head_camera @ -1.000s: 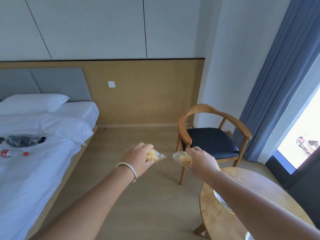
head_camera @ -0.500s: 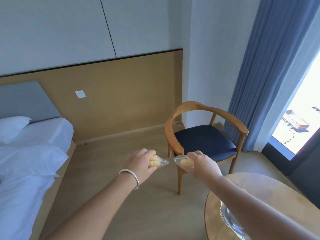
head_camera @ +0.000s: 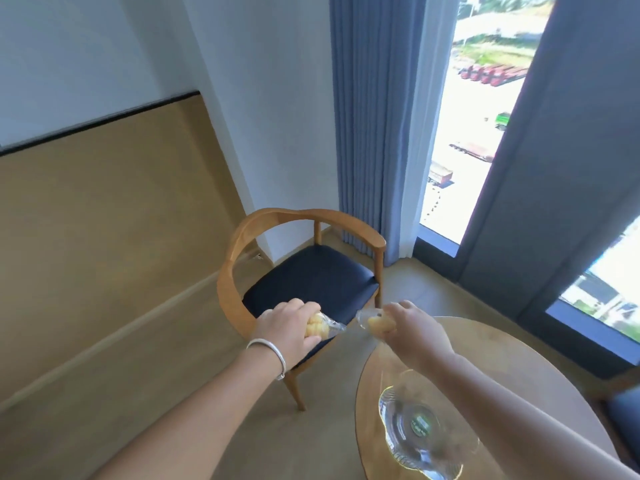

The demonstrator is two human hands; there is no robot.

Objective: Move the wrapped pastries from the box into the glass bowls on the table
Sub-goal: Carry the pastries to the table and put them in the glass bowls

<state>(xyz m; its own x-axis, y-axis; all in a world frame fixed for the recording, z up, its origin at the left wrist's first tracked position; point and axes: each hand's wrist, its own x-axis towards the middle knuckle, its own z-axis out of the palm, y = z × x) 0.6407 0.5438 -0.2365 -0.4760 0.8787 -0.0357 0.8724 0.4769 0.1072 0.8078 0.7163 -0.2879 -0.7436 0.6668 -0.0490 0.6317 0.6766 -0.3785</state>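
Both arms reach forward, each carrying one wrapped pastry. Left hand (head_camera: pixel 289 327) is clenched around a yellow pastry in clear wrap (head_camera: pixel 320 327); the twisted end of the wrapper sticks out to the right past the fingers. A silver bracelet (head_camera: pixel 268 353) sits on the left wrist. This hand hangs over the front edge of the wooden armchair (head_camera: pixel 301 271), above its dark blue seat, not touching it. Right hand (head_camera: pixel 414 332) grips a second wrapped pastry (head_camera: pixel 375 322) between fingers and thumb; its clear wrapper tip points left, toward the other wrapper, the two tips near each other but apart. The right hand is over the far left edge of the round wooden bench (head_camera: pixel 502 344). On the bench, near the viewer and partly under the right forearm, stands a glass bowl (head_camera: pixel 417 426) with a wavy rim and a green sticker at its base; no pastry is visible in its exposed part. The box is out of view. Behind the chair hang blue curtains (head_camera: pixel 367 126) beside a tall window (head_camera: pixel 474 109) that looks out on parked vehicles.
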